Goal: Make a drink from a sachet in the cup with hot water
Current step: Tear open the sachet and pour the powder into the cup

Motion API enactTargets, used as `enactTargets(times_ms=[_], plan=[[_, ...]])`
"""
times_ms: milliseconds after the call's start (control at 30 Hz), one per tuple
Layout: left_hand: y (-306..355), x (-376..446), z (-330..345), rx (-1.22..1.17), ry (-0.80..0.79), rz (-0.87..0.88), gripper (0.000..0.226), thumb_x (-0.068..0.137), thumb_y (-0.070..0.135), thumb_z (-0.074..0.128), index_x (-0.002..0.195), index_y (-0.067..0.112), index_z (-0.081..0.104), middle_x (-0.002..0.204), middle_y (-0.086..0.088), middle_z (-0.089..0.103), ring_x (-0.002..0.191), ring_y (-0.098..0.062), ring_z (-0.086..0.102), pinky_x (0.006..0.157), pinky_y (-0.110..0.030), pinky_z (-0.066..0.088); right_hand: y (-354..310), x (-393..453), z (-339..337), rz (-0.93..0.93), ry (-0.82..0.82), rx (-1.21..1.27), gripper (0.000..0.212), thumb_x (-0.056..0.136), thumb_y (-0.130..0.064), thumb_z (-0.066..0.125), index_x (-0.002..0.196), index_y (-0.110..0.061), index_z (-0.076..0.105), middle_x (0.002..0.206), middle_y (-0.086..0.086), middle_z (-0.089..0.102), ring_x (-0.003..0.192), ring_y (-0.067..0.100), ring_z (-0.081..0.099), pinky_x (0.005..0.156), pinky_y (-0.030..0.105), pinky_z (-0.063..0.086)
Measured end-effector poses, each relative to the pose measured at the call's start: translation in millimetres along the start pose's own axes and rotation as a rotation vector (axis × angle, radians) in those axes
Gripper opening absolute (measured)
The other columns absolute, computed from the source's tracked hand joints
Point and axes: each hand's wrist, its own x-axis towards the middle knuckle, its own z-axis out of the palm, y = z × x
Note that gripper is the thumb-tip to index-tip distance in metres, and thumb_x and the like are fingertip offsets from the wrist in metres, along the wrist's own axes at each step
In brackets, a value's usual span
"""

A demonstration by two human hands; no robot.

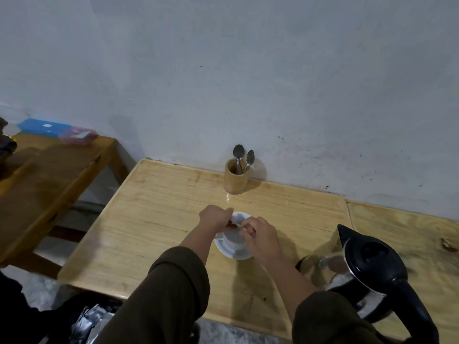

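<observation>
Left hand (215, 216): closed on one end of a single small sachet (233, 223), held above the cup.
Right hand (258, 235): fingers pinched on the other end of the same sachet, just beside the left hand; the two hands almost touch.
Sachet: one, mostly hidden between the fingers; whether it is torn open cannot be told.
Cup (234, 240): one, white, directly under both hands, standing on the saucer.
Saucer (224, 249): one, white, on the light wooden counter (154, 219) beneath the hands.
Kettle (367, 274): one, steel body with black lid and handle, on the counter to the right of the right hand, near the right sleeve.
Spoon holder (235, 180): one wooden cup beyond the hands, against the wall.
Spoons (243, 157): two metal ones standing bowl-up in the holder.
Side table (44, 175): one, darker wood, well to the left of the left hand.
Plastic boxes (57, 130): two on that table, one blue and one pink.
</observation>
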Motion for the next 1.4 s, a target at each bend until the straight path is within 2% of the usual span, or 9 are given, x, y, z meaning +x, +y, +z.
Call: enactTargets(times_ms=[167, 333, 433, 667, 767, 900, 1133, 1267, 1400], plan=[[0.9, 4.5, -3.8, -0.068, -0.002, 0.04, 0.069, 0.095, 0.055, 0.031, 0.102, 0.002, 0.075, 0.107, -0.019, 0.074, 0.103, -0.034, 0.068, 0.101, -0.038, 0.049, -0.5, 9.1, 5.3, 0.12, 0.028, 0.04, 0.013, 0.085, -0.016, 0.065, 0.094, -0.008, 0.067, 0.082, -0.001, 0.055, 0.078, 0.017, 0.05, 0.069, 0.021, 0.036], [-0.9, 4.1, -3.6, 0.107, -0.003, 0.101, 0.068, 0.099, 0.05, 0.025, 0.111, 0.0, 0.07, 0.117, -0.02, 0.069, 0.115, -0.033, 0.06, 0.102, -0.036, 0.043, -0.5, 12.9, 6.1, 0.196, 0.038, 0.105, 0.013, 0.087, -0.016, 0.063, 0.096, -0.01, 0.07, 0.082, 0.003, 0.058, 0.08, 0.019, 0.052, 0.072, 0.022, 0.036], [-2.5, 8.3, -3.0, 0.15, -0.021, 0.129, 0.066, 0.098, 0.05, 0.03, 0.109, -0.001, 0.07, 0.114, -0.02, 0.071, 0.114, -0.032, 0.061, 0.102, -0.035, 0.043, -1.8, 15.8, 4.6, 0.208, 0.032, 0.055, 0.015, 0.089, -0.016, 0.059, 0.091, -0.006, 0.07, 0.069, -0.007, 0.046, 0.077, 0.017, 0.047, 0.066, 0.019, 0.028], [1.1, 11.7, -2.7, 0.223, -0.03, 0.175, 0.063, 0.097, 0.05, 0.036, 0.093, 0.001, 0.073, 0.107, -0.019, 0.073, 0.108, -0.031, 0.063, 0.097, -0.034, 0.043, -3.0, 23.8, 4.5, 0.256, 0.018, 0.059, 0.017, 0.089, -0.017, 0.059, 0.078, -0.007, 0.069, 0.073, -0.001, 0.045, 0.077, 0.018, 0.046, 0.056, 0.021, 0.028], [1.2, 13.9, 0.7, 0.199, -0.04, 0.171, 0.058, 0.095, 0.052, 0.039, 0.061, 0.011, 0.06, 0.104, -0.019, 0.074, 0.106, -0.031, 0.064, 0.096, -0.034, 0.044, -2.8, 25.8, 4.5, 0.275, 0.016, 0.088, 0.017, 0.087, -0.014, 0.062, 0.08, -0.001, 0.07, 0.082, 0.004, 0.049, 0.078, 0.017, 0.047, 0.057, 0.021, 0.026], [1.3, 13.7, 1.3, 0.18, -0.049, 0.17, 0.055, 0.094, 0.053, 0.04, 0.066, 0.01, 0.058, 0.102, -0.018, 0.074, 0.105, -0.031, 0.065, 0.095, -0.034, 0.045, -1.7, 27.7, 4.7, 0.302, 0.018, 0.083, 0.036, 0.084, -0.01, 0.063, 0.052, -0.015, 0.047, 0.078, 0.005, 0.049, 0.074, 0.019, 0.045, 0.051, 0.013, 0.029], [7.8, 7.5, -0.9, 0.198, -0.094, 0.206, 0.057, 0.095, 0.052, 0.039, 0.052, 0.016, 0.046, 0.076, -0.008, 0.06, 0.106, -0.031, 0.064, 0.089, -0.034, 0.045, -4.9, 26.4, 3.6, 0.349, 0.007, 0.08, 0.043, 0.083, -0.008, 0.059, 0.05, -0.017, 0.032, 0.055, 0.0, 0.037, 0.056, 0.016, 0.036, 0.045, 0.022, 0.025], [6.7, 5.7, -3.3, 0.202, -0.1, 0.218, 0.061, 0.096, 0.05, 0.037, 0.06, 0.007, 0.06, 0.076, -0.012, 0.065, 0.107, -0.032, 0.063, 0.087, -0.033, 0.043, -8.2, 26.8, 3.7, 0.31, -0.058, 0.008, 0.018, 0.087, -0.01, 0.055, 0.072, -0.008, 0.065, 0.074, 0.004, 0.048, 0.076, 0.019, 0.044, 0.063, 0.021, 0.026], [5.7, 4.2, -4.9, 0.187, -0.095, 0.217, 0.061, 0.096, 0.051, 0.038, 0.088, 0.002, 0.073, 0.094, -0.016, 0.073, 0.109, -0.031, 0.063, 0.092, -0.033, 0.044, -9.9, 29.8, 3.9, 0.304, -0.04, -0.014, 0.047, 0.086, -0.008, 0.056, 0.047, -0.023, 0.033, 0.061, -0.006, 0.033, 0.071, 0.019, 0.039, 0.05, 0.023, 0.026]])
